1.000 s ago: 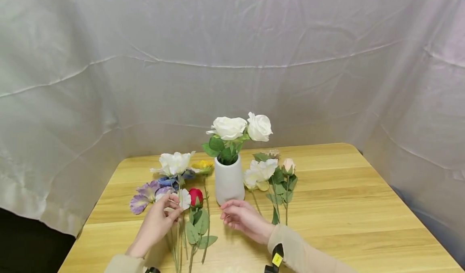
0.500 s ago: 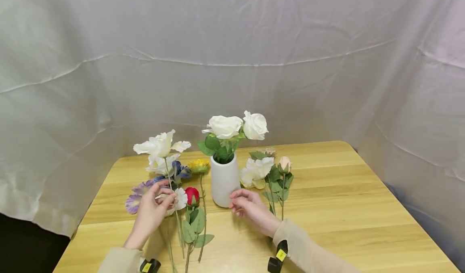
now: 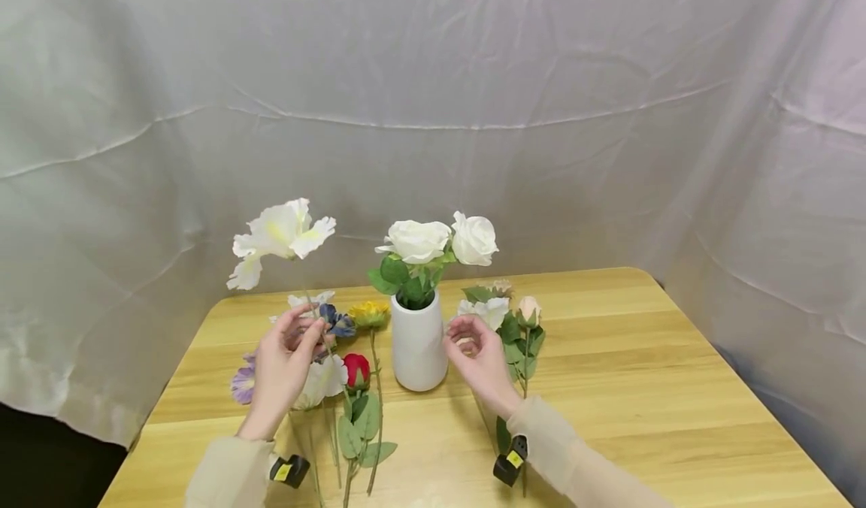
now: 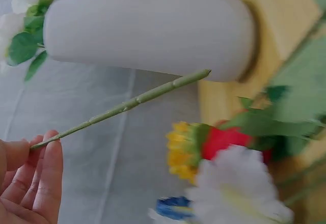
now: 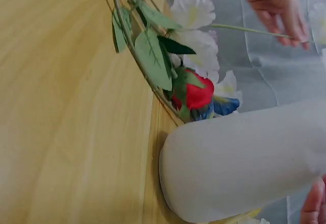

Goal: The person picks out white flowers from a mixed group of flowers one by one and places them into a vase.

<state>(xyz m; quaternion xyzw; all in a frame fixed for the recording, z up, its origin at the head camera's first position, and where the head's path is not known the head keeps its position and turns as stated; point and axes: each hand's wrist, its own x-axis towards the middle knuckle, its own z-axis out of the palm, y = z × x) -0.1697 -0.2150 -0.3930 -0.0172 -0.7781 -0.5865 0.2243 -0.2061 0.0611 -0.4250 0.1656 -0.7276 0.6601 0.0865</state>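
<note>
Left fingers [image 4: 51, 175] pinch a white flower [image 3: 276, 228] by its stem [image 4: 153, 94], petals [image 3: 316, 235] above them. Right fingers [image 3: 475, 325] loosely curled beside the vase [image 3: 419, 350]; contact unclear. Flower likely light, stem fairly stiff, petals soft, creasable; best held mid-stem.

Left fingers [image 4: 52, 175] pinched | right fingers [image 3: 473, 323] curved (forearms [image 3: 233, 469] angled inward)

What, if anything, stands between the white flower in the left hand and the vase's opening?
Nothing visible stands between the white flower in the left hand and the vase. At its mouth, though, two white roses and their leaves fill part of the opening.
</note>
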